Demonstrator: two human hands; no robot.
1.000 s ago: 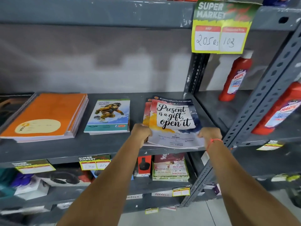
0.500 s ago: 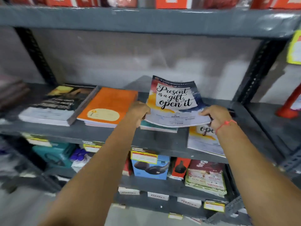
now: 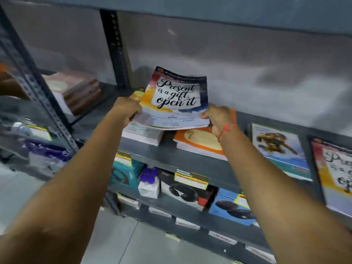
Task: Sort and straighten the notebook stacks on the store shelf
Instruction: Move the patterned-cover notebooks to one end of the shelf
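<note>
I hold a small bundle of "Present is a gift, open it" notebooks (image 3: 176, 100) in the air above the grey shelf (image 3: 190, 161). My left hand (image 3: 126, 109) grips its left edge and my right hand (image 3: 219, 117) grips its right edge. Under it lie a thick stack with a white side (image 3: 142, 135) and an orange notebook stack (image 3: 198, 141). Further right lie a notebook with a cartoon figure cover (image 3: 280, 149) and another "Present" notebook (image 3: 335, 172), cut off by the frame edge.
A brown-and-white stack (image 3: 76, 90) lies on the shelf bay to the left, past a perforated upright (image 3: 116, 48). A nearer upright (image 3: 36, 86) slants at left. The lower shelf holds boxed goods (image 3: 232, 208) and price tags (image 3: 190, 181). The view is motion-blurred.
The bundle has travelled left along the shelf in both hands, from above the cartoon notebook to above the thick left stack and orange stack. My view has swung left with it.
</note>
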